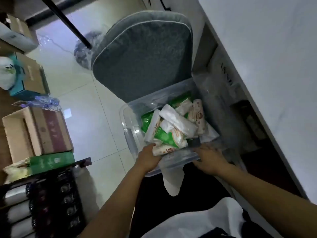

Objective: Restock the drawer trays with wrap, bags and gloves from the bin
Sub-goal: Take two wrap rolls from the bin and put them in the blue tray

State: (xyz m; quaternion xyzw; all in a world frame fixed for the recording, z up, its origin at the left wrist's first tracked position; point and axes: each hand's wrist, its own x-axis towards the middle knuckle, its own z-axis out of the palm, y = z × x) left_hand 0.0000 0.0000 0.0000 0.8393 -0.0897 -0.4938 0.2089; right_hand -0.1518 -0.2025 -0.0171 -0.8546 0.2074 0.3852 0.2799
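the clear plastic bin (pixel 132 134) sat just ahead of both hands, its far end beside a grey cushion (pixel 142 62), and it was heaped with white rolls (pixel 178 122) and green packets (pixel 164 134) lying crosswise on one another. the left hand (pixel 149 158) was curled over the near rim at the bin's left corner, fingers closed on the rim and pressed against a small printed roll (pixel 163 150) lying just inside; whether it gripped the roll as well could not be told. the right hand (pixel 209 160) lay flatter on the near rim toward the other corner, fingers spread and closed on the rim. one hand at each corner probably served to steady or shift the loaded bin evenly. a white cabinet front (pixel 267 66) ran along beyond the right hand. no drawer trays showed, so restocking looked barely begun.
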